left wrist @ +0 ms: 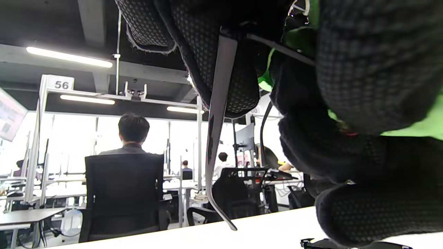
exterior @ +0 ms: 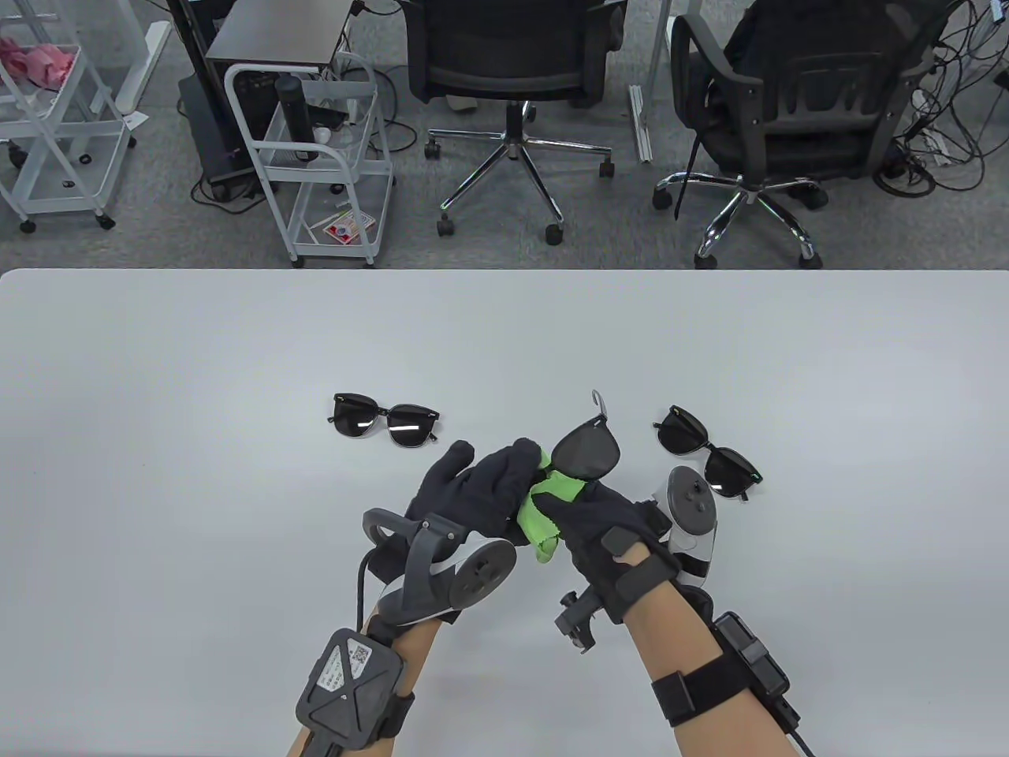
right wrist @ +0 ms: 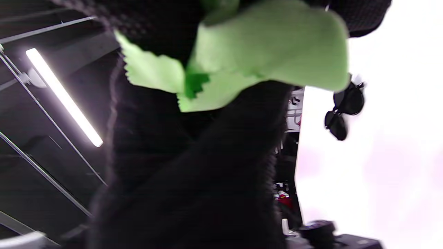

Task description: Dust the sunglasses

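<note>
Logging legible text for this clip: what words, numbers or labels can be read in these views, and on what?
"56": white sign on the grey metal frame post, left wrist view.
Unreadable: QR sticker on the grey wrist unit; red-and-white packet on the white cart's bottom shelf; pink wall poster.
Three black sunglasses: no visible brand.

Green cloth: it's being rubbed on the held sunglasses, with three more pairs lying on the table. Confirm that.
Not three: the table view shows two more pairs, the left pair and the right pair. The green cloth is at the held sunglasses.
</note>
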